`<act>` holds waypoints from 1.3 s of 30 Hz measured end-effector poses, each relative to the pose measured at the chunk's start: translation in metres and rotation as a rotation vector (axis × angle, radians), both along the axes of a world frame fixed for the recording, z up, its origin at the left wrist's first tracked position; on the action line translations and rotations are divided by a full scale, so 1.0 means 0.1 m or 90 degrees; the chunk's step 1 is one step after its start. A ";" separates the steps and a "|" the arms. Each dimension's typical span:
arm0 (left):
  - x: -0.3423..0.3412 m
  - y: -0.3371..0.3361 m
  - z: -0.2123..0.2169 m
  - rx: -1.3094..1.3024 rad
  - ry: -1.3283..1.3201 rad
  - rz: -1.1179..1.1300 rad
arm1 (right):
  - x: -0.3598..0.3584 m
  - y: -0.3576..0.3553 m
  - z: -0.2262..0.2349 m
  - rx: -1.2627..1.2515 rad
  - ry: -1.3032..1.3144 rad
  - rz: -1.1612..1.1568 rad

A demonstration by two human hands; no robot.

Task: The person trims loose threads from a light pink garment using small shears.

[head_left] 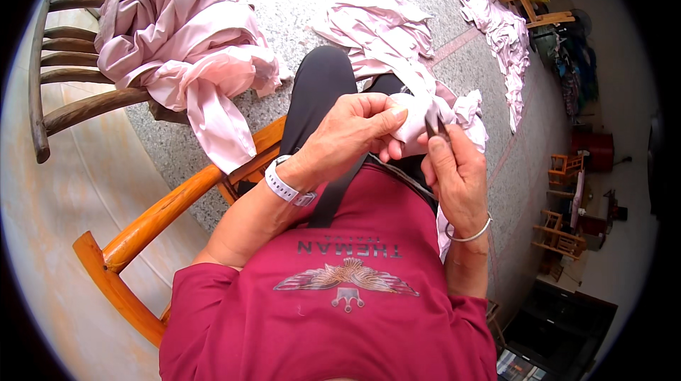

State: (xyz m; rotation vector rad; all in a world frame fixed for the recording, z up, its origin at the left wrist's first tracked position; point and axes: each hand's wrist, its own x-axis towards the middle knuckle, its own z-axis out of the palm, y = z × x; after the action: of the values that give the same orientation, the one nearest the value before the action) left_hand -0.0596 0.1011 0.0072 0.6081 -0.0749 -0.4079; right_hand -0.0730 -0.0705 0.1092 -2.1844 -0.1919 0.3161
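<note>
Pale pink cloth (pixel 418 113) is gathered above my lap and trails forward to the floor. My left hand (pixel 362 125) pinches it between thumb and fingers. In my right hand (pixel 454 168) is a pair of small dark thread snips (pixel 438 128), its two pointed blades against the cloth and slightly apart. The snips' handle is hidden inside my closed fingers. A further bunch of the same cloth (pixel 469 115) hangs just beyond my right hand.
On the left, a dark wooden chair (pixel 67 62) bears a large pink cloth heap (pixel 184 40). An orange wooden armrest (pixel 163 218) stands beside my left arm. More pink cloth (pixel 379 26) lies ahead on the speckled floor (pixel 291 19); small wooden stools (pixel 560 235) stand far right.
</note>
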 end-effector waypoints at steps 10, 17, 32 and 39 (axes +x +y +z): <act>-0.01 0.04 0.04 0.062 -0.061 -0.018 | -0.07 -0.02 0.05 -0.119 -0.020 0.098; -0.01 0.04 0.03 0.065 -0.058 -0.019 | -0.07 0.02 0.13 -0.131 0.027 0.093; -0.01 0.03 -0.02 0.071 -0.075 -0.027 | -0.05 -0.05 0.08 -0.143 0.008 0.124; 0.00 0.02 -0.02 0.034 -0.055 -0.045 | -0.05 -0.01 0.08 -0.109 0.032 0.101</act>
State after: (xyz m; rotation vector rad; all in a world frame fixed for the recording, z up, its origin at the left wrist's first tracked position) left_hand -0.0594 0.1035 0.0052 0.6769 -0.1691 -0.4525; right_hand -0.0775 -0.0713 0.1169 -2.3321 -0.3207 0.4911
